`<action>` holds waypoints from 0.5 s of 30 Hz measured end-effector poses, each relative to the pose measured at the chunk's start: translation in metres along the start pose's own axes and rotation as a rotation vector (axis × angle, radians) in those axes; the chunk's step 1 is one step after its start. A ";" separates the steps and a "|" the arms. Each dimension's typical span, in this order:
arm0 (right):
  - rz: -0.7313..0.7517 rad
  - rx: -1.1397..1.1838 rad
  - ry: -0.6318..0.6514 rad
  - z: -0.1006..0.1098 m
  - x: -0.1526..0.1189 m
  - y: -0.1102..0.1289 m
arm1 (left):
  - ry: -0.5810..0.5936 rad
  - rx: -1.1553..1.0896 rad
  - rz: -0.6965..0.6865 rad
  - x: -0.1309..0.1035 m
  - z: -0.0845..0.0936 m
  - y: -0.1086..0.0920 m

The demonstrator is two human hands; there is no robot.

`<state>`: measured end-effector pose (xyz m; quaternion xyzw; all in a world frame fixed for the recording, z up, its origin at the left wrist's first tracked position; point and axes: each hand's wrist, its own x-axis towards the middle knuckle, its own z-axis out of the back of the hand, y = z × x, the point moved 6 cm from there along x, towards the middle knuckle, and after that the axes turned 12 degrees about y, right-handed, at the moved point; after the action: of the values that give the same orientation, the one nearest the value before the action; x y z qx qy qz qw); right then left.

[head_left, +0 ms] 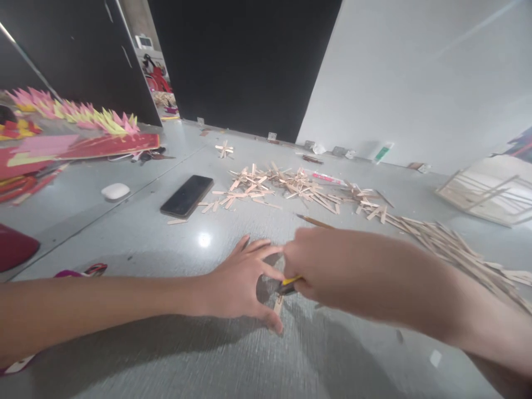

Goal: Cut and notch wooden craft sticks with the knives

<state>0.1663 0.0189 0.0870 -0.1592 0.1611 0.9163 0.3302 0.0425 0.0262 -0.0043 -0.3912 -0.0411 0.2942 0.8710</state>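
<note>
My right hand point(297, 263) is closed around a yellow and black utility knife point(288, 284). Its lower end points down at a short, flat wooden stick point(278, 302) on the grey table. On the left of that stick, my left hand point(241, 277) is spread out, thumb and fingers apart. The thumb touches the near end of the stick, and the fingertips reach the table by my right fist. Part of the stick and the blade are hidden by my hands. Just beyond my right wrist lies a pencil point(315, 221).
A pile of small cut wooden sticks point(286, 185) lies ahead, with a bundle of long strips point(449, 246) to the right. A phone point(187, 197) and a white case point(115, 192) lie left. A stick frame point(482, 194) stands far right; folded paper pieces point(95, 117) are far left.
</note>
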 end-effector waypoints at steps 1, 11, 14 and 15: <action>-0.014 0.029 0.004 -0.009 -0.008 -0.004 | 0.012 0.006 0.016 0.001 -0.002 0.003; -0.138 0.227 -0.153 -0.076 -0.053 -0.014 | 0.027 -0.038 0.028 0.001 -0.005 0.009; -0.091 0.119 -0.121 -0.054 -0.040 -0.012 | 0.037 -0.027 0.023 0.001 -0.005 0.008; -0.075 0.118 -0.120 -0.044 -0.036 -0.013 | 0.036 -0.025 0.020 0.001 -0.004 0.007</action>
<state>0.2088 -0.0094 0.0589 -0.0904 0.1885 0.9001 0.3822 0.0413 0.0281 -0.0124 -0.4078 -0.0250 0.2953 0.8636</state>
